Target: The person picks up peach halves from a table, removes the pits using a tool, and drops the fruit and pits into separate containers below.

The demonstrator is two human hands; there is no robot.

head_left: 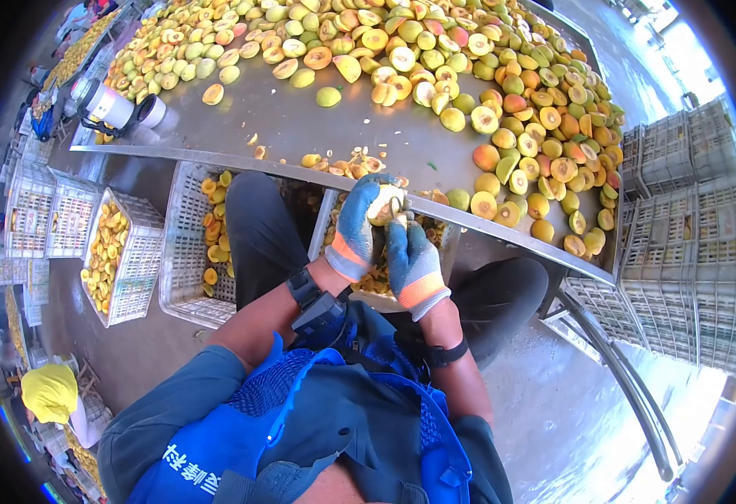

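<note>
In the head view, the person's left hand in a grey-blue and orange glove (354, 228) curls around a pale yellow cut fruit (381, 207) at the shiny metal table's edge (301, 167), seemingly to steady it. The matching gloved right hand (412, 267) meets it; its exact grip cannot be told. The yellow-green fruit pile (376, 39) lies ahead, presumably for easy reach.
</note>
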